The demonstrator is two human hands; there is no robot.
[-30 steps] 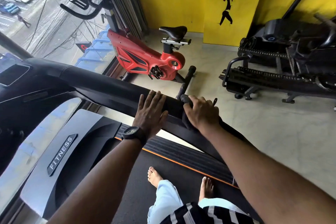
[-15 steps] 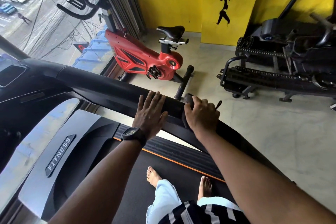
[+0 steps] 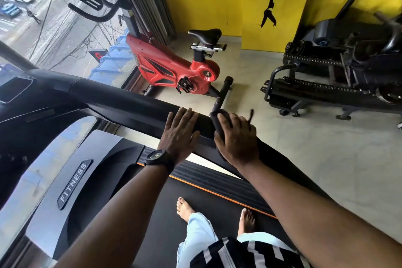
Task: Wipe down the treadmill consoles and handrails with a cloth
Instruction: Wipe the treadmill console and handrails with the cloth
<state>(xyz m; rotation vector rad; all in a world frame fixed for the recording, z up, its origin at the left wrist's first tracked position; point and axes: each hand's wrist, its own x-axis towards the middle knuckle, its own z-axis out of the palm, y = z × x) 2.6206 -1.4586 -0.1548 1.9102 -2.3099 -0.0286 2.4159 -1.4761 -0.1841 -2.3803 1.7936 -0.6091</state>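
Left hand [image 3: 179, 135] flat on treadmill handrail [image 3: 121, 102], fingers straight, grasping nothing; right hand [image 3: 237, 139] just beside it, curled round dark cloth [image 3: 217, 121] on same rail.

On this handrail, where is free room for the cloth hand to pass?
Free: the handrail stretch between the console and the left hand. Crowded: where that hand lies flat beside the right hand gripping the cloth.

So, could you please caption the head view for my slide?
Right hand presses a dark cloth on the treadmill handrail; left hand rests flat beside it.
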